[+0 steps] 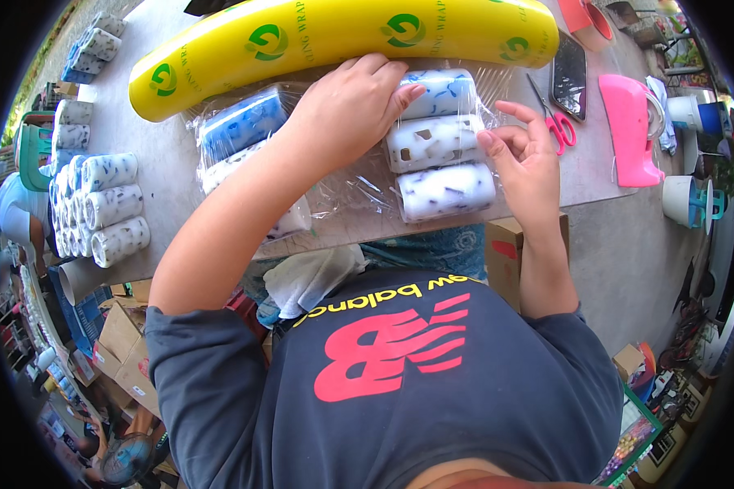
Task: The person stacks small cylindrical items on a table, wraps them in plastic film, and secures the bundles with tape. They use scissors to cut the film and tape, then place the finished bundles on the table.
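Note:
My left hand lies across the clear plastic film, its fingertips at the top blue-and-white candle-like cylinder of the right group. Below that cylinder are a white one with dark patches and a white one with dark flecks, all under film. Thumb and forefinger of my right hand are close together at the right edge of this group; whether they pinch film is unclear. Partly behind my left forearm, another wrapped group shows a darker blue cylinder. A yellow roll of cling wrap lies just beyond.
Pink-handled scissors, a phone and a pink tape dispenser lie to the right. Stacked cylinders stand on the left of the table. A cardboard box is under the near edge. Another person is far left.

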{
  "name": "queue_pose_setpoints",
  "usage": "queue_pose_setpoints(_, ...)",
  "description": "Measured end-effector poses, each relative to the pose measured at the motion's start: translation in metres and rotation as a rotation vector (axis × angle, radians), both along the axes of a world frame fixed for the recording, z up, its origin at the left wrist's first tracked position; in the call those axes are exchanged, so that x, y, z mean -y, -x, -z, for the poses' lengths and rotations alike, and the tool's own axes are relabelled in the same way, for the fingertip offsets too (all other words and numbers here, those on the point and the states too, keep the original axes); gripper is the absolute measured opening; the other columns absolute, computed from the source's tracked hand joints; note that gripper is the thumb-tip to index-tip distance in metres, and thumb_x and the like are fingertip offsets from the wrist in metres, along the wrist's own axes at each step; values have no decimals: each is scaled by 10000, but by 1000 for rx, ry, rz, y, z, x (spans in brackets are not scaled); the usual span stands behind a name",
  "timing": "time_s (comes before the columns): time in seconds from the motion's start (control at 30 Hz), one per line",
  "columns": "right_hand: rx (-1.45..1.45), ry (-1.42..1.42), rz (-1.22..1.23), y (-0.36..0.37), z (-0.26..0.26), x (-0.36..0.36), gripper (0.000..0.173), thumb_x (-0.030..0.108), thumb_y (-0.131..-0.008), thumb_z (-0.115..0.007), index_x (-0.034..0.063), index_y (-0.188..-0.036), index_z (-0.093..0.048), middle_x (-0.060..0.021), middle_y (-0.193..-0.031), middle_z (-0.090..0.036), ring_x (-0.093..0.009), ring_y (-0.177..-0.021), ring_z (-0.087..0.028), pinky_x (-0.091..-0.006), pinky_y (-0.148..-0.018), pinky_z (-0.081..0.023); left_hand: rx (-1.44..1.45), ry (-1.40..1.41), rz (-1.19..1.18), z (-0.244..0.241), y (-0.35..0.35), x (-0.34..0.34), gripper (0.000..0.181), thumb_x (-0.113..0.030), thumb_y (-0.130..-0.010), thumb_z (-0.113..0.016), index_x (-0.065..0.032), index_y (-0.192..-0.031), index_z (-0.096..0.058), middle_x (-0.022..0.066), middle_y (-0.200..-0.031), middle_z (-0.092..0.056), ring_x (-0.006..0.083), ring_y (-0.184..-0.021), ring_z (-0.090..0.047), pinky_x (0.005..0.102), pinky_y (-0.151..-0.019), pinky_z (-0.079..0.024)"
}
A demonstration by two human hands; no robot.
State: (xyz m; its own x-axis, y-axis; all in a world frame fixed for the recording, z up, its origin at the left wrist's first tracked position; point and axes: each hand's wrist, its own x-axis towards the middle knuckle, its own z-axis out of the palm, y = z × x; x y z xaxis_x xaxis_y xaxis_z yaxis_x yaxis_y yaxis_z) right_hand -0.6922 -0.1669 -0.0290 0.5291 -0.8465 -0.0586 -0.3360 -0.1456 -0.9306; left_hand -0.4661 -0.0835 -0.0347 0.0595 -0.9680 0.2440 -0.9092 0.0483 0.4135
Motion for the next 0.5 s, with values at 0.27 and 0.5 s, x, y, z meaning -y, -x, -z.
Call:
queue_pose_setpoints(0.27, 223, -413, 81, 18, 9, 18, 318, 117, -917, -674, 36, -1197, -547, -57, -865, -687, -102, -774, -627, -241, -728, -502, -12, -29, 10, -3, 0, 0, 460, -388, -1033, -387, -18, -1215, -591, 186, -1143, -616, 347, -1101, -575, 413, -966, -447)
queue_pose_setpoints(0.5, -35, 585, 85, 7, -5, 15, 151, 64, -903, -646, 41, -1052, -658, -74, -973, -645, -142, -857, -631, -283, -777, -516, -151, -6, 27, -1, -5, -1, 477, -380, -1037, -371, -1, -1237, -582, 199, -1194, -617, 347, -1120, -573, 403, -983, -437)
